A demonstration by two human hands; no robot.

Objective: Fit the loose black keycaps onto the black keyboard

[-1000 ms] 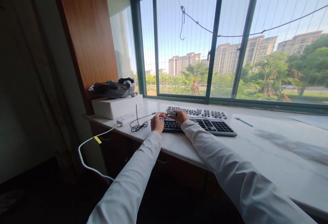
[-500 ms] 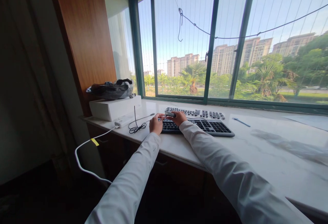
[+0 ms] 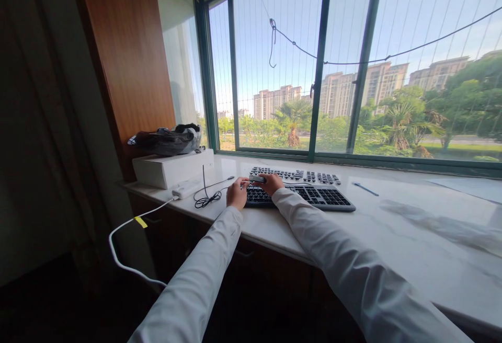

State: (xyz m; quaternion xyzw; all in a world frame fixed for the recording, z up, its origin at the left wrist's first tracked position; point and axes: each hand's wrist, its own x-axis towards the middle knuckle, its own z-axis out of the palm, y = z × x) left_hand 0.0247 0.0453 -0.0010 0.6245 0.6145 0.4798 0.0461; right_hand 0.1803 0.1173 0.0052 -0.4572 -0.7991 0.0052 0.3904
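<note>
Hands barely shift over the last second: right hand [image 3: 271,182] keeps pinching a small grey device [image 3: 258,179] over the front keyboard [image 3: 309,196] near the sill's left end, left hand [image 3: 236,194] curled beside it, grip unclear

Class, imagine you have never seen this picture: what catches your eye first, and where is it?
First, the two white-sleeved arms reaching to the black keyboard on the pale marble sill, the left hand at its left end, the right hand holding a small dark grey object over the keys. Behind them, the green-framed window shows trees and tall buildings.
</note>
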